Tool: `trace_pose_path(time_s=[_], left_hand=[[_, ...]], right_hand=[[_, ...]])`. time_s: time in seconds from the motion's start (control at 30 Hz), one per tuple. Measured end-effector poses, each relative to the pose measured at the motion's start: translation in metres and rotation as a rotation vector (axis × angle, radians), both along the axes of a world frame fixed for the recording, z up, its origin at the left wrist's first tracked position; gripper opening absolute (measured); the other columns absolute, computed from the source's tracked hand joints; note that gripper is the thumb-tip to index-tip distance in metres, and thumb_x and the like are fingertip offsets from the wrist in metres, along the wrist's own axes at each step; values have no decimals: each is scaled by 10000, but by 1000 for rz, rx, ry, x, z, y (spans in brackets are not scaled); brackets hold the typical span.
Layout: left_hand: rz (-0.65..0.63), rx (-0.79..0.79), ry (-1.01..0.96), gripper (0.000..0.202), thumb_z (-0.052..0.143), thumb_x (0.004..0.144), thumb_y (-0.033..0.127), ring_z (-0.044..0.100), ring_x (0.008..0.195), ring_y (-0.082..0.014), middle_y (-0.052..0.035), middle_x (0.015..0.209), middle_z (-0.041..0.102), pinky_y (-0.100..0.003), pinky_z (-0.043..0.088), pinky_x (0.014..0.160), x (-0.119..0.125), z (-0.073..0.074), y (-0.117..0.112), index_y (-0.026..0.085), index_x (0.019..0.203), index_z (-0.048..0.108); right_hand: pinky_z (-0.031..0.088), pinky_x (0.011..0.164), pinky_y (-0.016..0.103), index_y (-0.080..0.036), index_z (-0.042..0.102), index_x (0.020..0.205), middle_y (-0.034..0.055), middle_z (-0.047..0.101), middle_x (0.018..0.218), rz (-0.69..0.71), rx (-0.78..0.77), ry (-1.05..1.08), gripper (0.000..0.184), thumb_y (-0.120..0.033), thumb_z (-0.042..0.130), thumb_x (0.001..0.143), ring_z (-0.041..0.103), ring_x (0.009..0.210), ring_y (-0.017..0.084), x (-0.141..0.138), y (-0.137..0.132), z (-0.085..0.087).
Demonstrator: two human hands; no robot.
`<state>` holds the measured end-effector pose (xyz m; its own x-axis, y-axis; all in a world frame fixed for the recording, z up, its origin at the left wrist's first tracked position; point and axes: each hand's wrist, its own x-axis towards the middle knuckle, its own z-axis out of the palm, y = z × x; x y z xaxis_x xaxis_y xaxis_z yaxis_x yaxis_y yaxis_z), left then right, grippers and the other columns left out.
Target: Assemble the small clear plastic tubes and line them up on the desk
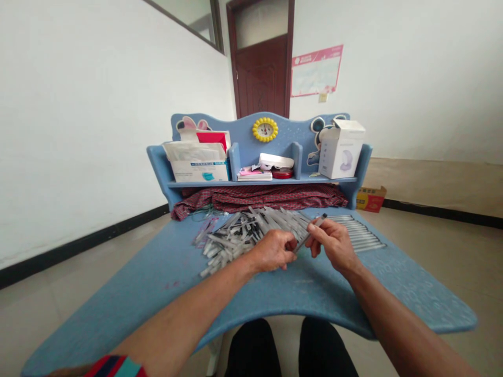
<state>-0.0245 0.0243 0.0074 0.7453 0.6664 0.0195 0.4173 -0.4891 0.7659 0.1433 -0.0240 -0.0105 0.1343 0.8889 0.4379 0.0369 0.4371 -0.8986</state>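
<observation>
R hand (329, 242) pinching a slim pen (302, 243) btwn thumb & fingers, dark end up & far; L hand (276, 250) curled at pen's near end, can't tell if gripping; pen is over bench (310, 290), left of a neat pen row (365, 236); loose heap (236, 238) of clear & dark pen parts left/far; checked cloth (267, 198) beyond, under shelf (306, 181).
</observation>
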Motion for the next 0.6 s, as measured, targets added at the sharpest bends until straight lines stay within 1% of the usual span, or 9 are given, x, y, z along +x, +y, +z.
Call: trace_pose_path(time_s=[0.07,0.13,0.23,0.3,0.47,0.6], left_hand=[[15,7,-21,94,565,655,152,560,457,-106,33,593,547,-194,404,436,3,-7,-1,135,740,529],[-11,51,-19,164,553,649,124,560,488,-103,21,633,572,-194,411,465,4,-10,-2,130,813,567],[-89,166,3,301,557,634,91,558,558,-103,27,647,583,-190,413,533,3,-10,-3,144,927,590],[-119,233,19,332,575,625,90,549,594,-104,33,653,584,-190,408,568,2,-7,-3,153,951,589],[-154,327,79,238,559,632,95,499,573,-91,45,617,534,-194,374,570,1,-1,-4,150,861,592],[-141,334,104,167,547,632,96,482,571,-94,44,589,510,-200,351,559,2,-1,-3,146,787,585]], right_hand=[[370,351,197,-153,557,711,-18,585,498,2,14,-78,298,-437,586,794,478,331,78,1,-1,-2],[353,348,188,-154,553,718,-29,557,503,21,25,-156,288,-425,565,813,462,341,70,2,-2,-3],[349,361,186,-158,556,742,-33,533,521,49,48,-291,260,-398,535,840,457,362,67,2,-3,-4],[357,379,190,-160,558,760,-33,527,525,47,67,-367,244,-380,515,857,462,373,69,2,-4,-3],[377,434,192,-161,556,744,-28,535,531,14,143,-542,208,-312,491,871,484,414,71,1,-6,3],[367,450,190,-159,547,719,-36,513,513,-28,177,-620,189,-274,494,859,467,419,66,-3,-8,7]])
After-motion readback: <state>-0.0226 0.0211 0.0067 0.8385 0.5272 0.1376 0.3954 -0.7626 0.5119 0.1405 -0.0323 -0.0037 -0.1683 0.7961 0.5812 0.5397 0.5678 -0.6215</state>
